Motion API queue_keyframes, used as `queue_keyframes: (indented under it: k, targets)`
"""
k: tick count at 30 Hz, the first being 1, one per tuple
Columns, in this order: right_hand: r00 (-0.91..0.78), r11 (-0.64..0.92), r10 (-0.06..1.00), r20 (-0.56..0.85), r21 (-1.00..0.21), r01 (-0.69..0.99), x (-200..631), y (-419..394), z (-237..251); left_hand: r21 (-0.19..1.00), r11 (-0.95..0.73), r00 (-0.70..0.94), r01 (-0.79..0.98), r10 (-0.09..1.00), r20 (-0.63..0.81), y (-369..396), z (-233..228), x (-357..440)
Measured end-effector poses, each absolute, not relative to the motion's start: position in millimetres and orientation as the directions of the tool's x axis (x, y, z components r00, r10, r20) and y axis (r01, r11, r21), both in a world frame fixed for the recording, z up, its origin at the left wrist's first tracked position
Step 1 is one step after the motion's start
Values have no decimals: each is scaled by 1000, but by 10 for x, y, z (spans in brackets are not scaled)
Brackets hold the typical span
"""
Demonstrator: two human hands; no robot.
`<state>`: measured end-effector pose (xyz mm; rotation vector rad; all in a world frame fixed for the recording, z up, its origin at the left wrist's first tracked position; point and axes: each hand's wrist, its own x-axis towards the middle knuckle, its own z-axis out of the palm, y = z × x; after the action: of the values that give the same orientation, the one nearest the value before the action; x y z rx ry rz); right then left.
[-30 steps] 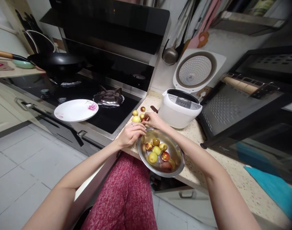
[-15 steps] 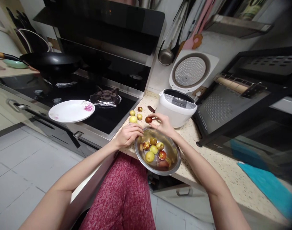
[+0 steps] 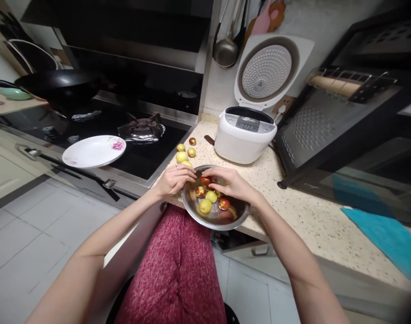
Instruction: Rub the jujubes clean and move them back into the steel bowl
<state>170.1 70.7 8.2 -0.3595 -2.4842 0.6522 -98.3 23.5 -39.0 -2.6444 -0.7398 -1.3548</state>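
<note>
The right hand (image 3: 230,183) hovers over the steel bowl (image 3: 215,219), fingers curled round a small red fruit (image 3: 205,181) just above the others in it. The left hand (image 3: 173,180), loosely bent, rests on the bowl's near rim and seems to hold nothing. The fruit looks light, firm and smooth, best pinched at its sides; beyond the hands lie loose fruits (image 3: 181,156) and the rice cooker (image 3: 244,134).

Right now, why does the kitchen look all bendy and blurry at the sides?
Head view: the wide lens bends straight lines, so the counter and stove edges slant outward; the corners go dark and smeary, like the blue cloth; the middle is sharpest, with light glinting off the bowl.
</note>
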Motion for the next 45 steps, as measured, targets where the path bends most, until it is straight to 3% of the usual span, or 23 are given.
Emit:
queue_keyframes:
  k: [14, 19, 22, 29, 32, 38, 45]
  targets:
    - [-894, 873, 369, 255, -424, 240, 1688, 718, 31, 165, -891, 483, 424, 376, 791, 230, -387, -969]
    - [-892, 862, 377, 249, -447, 239, 1699, 729, 12, 186, -893, 482, 410, 385, 787, 235, -389, -966]
    - [-872, 849, 393, 292, -479, 222, 1719, 712, 23, 192, -887, 485, 421, 399, 778, 232, -392, -966]
    - [-674, 841, 487, 555, -505, 192, 1644, 1006, 95, 144, -897, 508, 417, 362, 782, 251, -411, -965]
    - [-692, 859, 479, 540, -450, 244, 1466, 1325, 77, 115, -903, 496, 413, 329, 804, 255, -405, -959]
    - [-842, 936, 332, 425, -256, 240, 1052, 1829, 20, 106, -915, 481, 389, 299, 824, 259, -401, -944]
    - [-921, 972, 235, 312, -82, 220, 874, 2040, -24, 89, -922, 457, 376, 268, 848, 264, -400, -927]
